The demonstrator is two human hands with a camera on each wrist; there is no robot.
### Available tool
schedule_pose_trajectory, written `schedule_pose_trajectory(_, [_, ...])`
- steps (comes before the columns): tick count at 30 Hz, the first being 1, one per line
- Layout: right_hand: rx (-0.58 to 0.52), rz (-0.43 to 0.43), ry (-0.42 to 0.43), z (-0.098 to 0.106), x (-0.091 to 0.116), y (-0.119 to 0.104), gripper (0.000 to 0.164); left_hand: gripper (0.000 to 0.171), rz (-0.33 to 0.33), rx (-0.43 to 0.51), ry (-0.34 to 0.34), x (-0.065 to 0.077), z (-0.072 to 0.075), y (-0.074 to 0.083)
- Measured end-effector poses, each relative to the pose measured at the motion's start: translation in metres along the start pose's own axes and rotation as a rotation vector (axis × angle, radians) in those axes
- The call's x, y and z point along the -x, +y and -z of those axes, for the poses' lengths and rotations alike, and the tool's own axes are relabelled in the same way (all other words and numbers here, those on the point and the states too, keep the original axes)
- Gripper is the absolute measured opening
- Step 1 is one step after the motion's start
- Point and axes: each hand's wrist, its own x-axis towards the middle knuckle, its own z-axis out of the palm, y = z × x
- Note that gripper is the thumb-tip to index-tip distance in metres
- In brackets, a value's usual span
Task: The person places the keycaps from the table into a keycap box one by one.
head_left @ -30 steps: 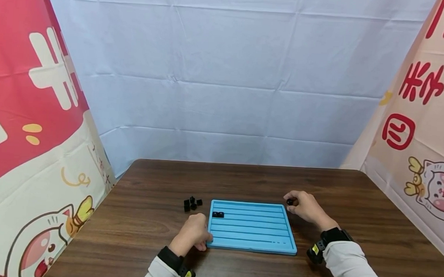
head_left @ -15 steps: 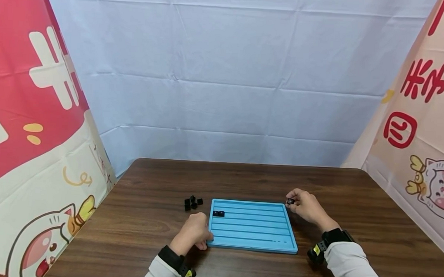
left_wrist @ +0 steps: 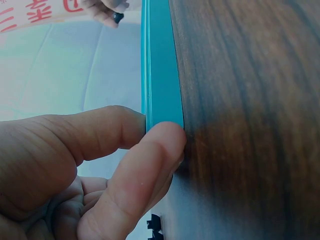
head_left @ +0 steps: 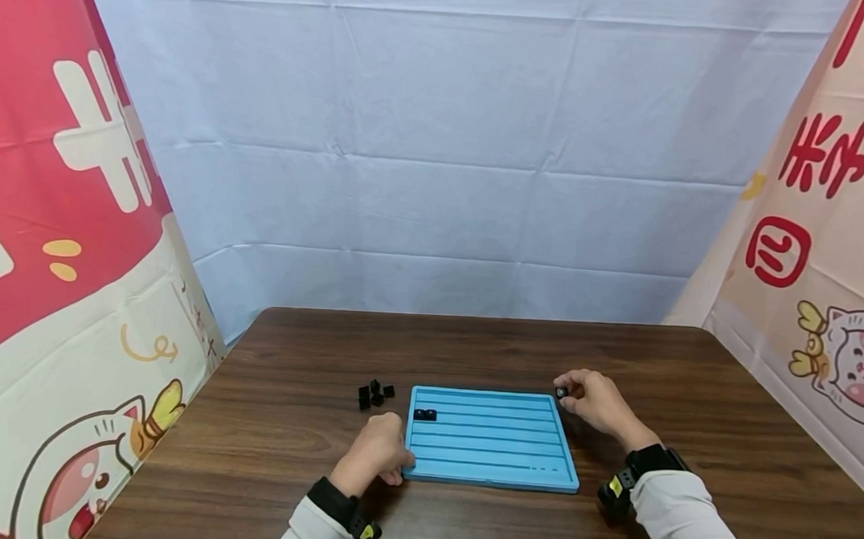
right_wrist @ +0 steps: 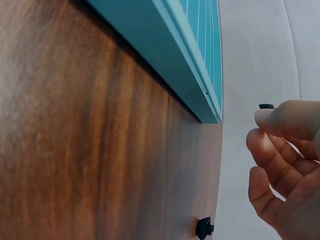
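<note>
My left hand [head_left: 376,452] holds the near left corner of a ridged light-blue tray [head_left: 491,479]. In the left wrist view its thumb lies on the rim and a finger [left_wrist: 170,140] on the outer side wall. Past the tray's far right corner, my right hand [head_left: 600,401] pinches a small black keycap [head_left: 561,392] between thumb and fingertips, a pale mark showing on it. Thumb and fingers cover most of that keycap [right_wrist: 266,106] in the right wrist view. Two black keycaps [head_left: 425,415] sit side by side in a tray row at the left.
Several loose black keycaps [head_left: 376,394] lie in a cluster on the brown wooden table [head_left: 313,345], left of the tray. Another small black piece [right_wrist: 204,228] is on the table in the right wrist view. A pale cloth [head_left: 437,141] hangs behind the table, with printed cloths at both sides.
The keycap has turned in my right fingers, so its pale mark now shows. My right hand has barely shifted; the left hand and tray stay in place.
</note>
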Motion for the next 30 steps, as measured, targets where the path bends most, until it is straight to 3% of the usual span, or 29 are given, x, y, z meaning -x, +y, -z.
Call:
schedule_pose_trajectory(13, [0.005,-0.029,-0.013,-0.001,-0.001,0.0,0.017,0.022,-0.017,0.008,0.007,0.0,0.0,0.0])
schedule_pose_trajectory(30, [-0.004,0.03,-0.05,-0.02,-0.009,-0.012,0.012,0.023,-0.027,-0.002,0.007,-0.001,0.0,-0.002])
